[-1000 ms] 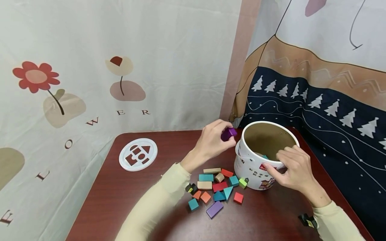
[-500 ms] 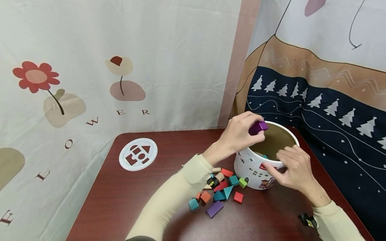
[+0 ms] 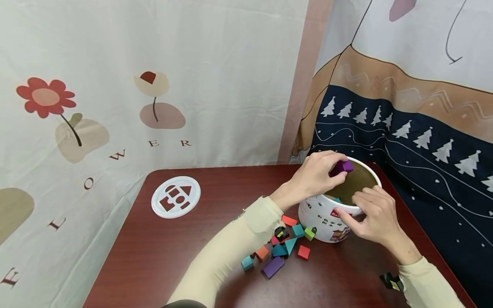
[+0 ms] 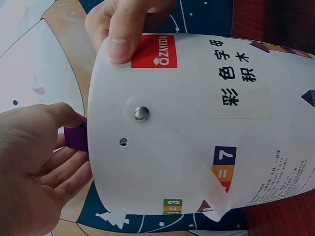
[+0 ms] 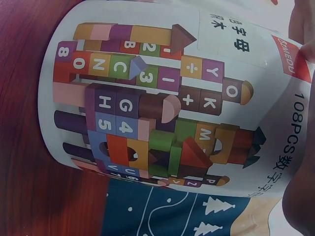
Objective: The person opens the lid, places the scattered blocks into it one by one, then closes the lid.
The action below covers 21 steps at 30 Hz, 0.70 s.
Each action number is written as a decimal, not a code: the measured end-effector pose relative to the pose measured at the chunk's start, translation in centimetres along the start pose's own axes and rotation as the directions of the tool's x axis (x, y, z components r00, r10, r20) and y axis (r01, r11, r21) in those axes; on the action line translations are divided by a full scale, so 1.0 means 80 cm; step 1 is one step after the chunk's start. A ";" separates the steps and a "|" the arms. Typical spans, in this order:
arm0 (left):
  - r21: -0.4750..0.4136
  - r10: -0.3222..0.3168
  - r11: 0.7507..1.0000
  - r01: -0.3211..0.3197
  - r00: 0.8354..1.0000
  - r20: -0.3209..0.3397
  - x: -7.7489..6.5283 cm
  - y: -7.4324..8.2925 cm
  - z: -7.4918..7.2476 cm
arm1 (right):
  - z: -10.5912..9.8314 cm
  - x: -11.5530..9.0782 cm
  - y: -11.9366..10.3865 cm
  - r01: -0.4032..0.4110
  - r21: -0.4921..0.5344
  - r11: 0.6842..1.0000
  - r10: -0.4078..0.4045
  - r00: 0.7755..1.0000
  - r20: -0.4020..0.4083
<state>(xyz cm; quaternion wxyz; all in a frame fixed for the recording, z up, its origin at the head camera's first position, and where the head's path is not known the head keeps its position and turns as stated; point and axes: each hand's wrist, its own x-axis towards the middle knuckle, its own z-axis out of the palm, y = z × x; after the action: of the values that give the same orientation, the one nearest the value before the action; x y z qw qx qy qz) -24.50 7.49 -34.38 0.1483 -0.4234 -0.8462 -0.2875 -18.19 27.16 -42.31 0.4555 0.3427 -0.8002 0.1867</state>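
Note:
A purple block (image 3: 342, 167) is pinched between the thumb and fingers of my left hand (image 3: 316, 174), over the mouth of a white bucket (image 3: 321, 218). In the left wrist view the block (image 4: 76, 138) shows right at the bucket's rim. My right hand (image 3: 375, 216) grips the near right rim, thumb outside and fingers over the edge. A teal block (image 3: 337, 200) shows inside the bucket. Printed toy blocks (image 5: 147, 98) cover the bucket's side in the right wrist view.
Several loose blocks lie left of the bucket, among them a purple one (image 3: 273, 268), a red cube (image 3: 303, 252) and a green one (image 3: 309, 233). A white lid (image 3: 155, 201) with cut-out shapes lies at the left on the brown table (image 3: 135, 256). Curtains hang behind.
My left hand has carried the purple block rightward from beside the bucket to over its opening, then slightly lower. My right hand has stayed on the rim.

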 end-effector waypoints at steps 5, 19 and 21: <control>0.004 0.009 1.000 -0.009 1.000 0.013 0.001 0.000 0.003 | -0.001 0.003 -0.003 0.006 0.003 1.000 -0.006 1.000 -0.007; -0.002 -0.046 0.999 0.046 0.997 0.060 -0.007 -0.009 0.002 | -0.002 0.006 -0.005 0.007 -0.002 1.000 -0.007 1.000 -0.008; 0.029 -0.038 0.999 0.037 0.997 0.060 -0.008 -0.011 0.001 | -0.002 0.006 -0.004 0.005 -0.002 1.000 -0.005 1.000 -0.009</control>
<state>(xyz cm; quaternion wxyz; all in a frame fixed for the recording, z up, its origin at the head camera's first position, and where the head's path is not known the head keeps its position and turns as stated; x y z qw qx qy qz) -24.80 6.72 -35.11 0.1230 -0.4139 -0.8621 -0.2652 -18.03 26.83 -41.85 0.4599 0.3435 -0.7974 0.1865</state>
